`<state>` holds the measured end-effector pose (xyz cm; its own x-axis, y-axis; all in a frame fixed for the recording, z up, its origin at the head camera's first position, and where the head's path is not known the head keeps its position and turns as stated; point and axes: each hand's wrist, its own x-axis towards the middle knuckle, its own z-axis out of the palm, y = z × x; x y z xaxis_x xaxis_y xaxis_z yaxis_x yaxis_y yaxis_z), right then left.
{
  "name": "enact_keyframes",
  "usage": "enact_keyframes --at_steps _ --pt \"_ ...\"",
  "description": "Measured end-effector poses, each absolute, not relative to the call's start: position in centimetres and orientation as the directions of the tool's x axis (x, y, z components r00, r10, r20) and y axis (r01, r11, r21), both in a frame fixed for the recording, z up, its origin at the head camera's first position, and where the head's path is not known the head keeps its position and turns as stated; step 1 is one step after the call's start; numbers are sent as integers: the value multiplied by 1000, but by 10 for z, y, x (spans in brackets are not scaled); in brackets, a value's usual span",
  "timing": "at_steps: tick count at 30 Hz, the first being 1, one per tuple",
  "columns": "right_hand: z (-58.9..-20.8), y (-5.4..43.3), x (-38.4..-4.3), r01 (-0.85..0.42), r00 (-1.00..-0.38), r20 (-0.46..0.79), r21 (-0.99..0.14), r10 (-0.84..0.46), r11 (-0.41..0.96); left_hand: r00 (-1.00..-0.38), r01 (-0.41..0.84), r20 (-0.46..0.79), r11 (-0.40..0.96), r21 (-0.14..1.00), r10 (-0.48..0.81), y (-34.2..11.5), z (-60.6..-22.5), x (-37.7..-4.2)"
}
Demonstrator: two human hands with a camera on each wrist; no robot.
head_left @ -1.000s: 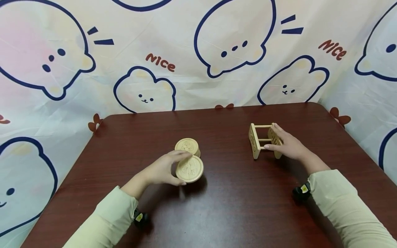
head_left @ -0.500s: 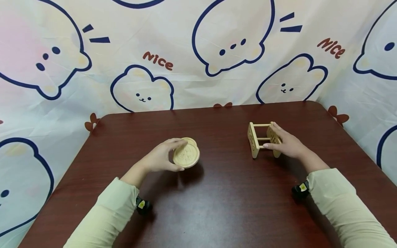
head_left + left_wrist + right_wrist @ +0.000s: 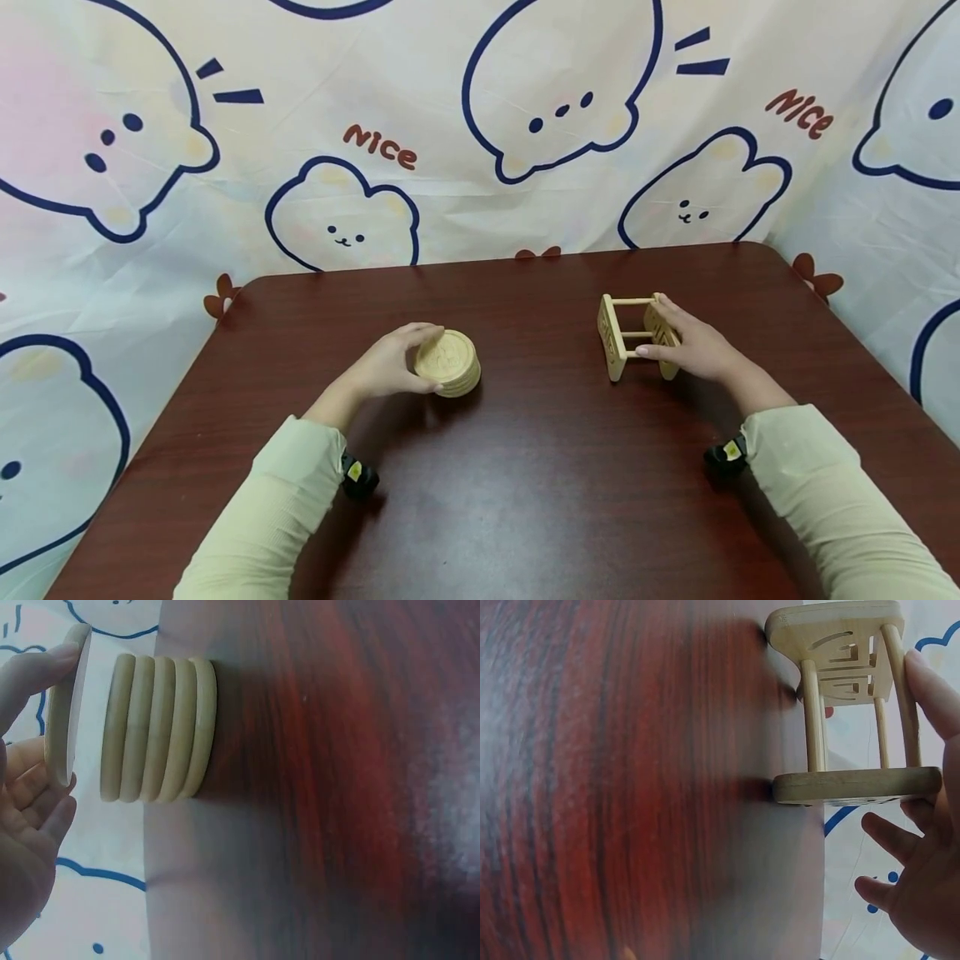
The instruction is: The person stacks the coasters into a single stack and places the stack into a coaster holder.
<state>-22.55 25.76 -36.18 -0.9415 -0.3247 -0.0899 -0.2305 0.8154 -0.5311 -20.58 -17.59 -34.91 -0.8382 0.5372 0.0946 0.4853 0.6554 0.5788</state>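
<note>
My left hand (image 3: 386, 362) pinches a round wooden coaster (image 3: 64, 712) by its edges, thumb on one side and fingers on the other. Just below it, on the table, stands an upright stack of several matching coasters (image 3: 157, 727). The left wrist view shows a gap between the held coaster and the stack. A carved design marks its upper face. To the right, my right hand (image 3: 697, 343) grips the right end panel of a small wooden coaster rack (image 3: 613, 342), its thumb against a rod. The rack has two cut-out end panels joined by round rods and stands on the table.
The dark red-brown wooden table (image 3: 517, 467) has a glossy patch in front. Behind it hangs a pale cloth (image 3: 465, 208) printed with cartoon bears. A black wrist camera (image 3: 360, 479) sits on the left wrist and another camera (image 3: 725, 457) on the right.
My left hand has carried the coaster away from me, from in front of the stack to above it, now lined up with it. The right hand and rack stay put.
</note>
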Motion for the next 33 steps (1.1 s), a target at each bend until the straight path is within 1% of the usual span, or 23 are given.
enact_keyframes --at_steps 5,11,18,24,33 --pt "-361 258 -225 -232 -941 -87 -535 -326 812 -855 456 71 680 574 514 -174 -350 -214" --pt "-360 258 -225 -230 -942 -86 -535 -323 813 -850 466 73 681 564 522 -174 -356 -220" --pt "-360 257 -226 -241 -941 -75 -532 -329 812 -859 445 59 683 579 509 -173 -358 -221" --pt "-361 258 -226 -223 -945 -90 -528 -315 819 -859 444 60 683 580 509 -173 -360 -222" --pt "-362 258 -224 -222 -944 -87 -546 -319 807 -866 424 42 686 592 499 -172 -363 -223"
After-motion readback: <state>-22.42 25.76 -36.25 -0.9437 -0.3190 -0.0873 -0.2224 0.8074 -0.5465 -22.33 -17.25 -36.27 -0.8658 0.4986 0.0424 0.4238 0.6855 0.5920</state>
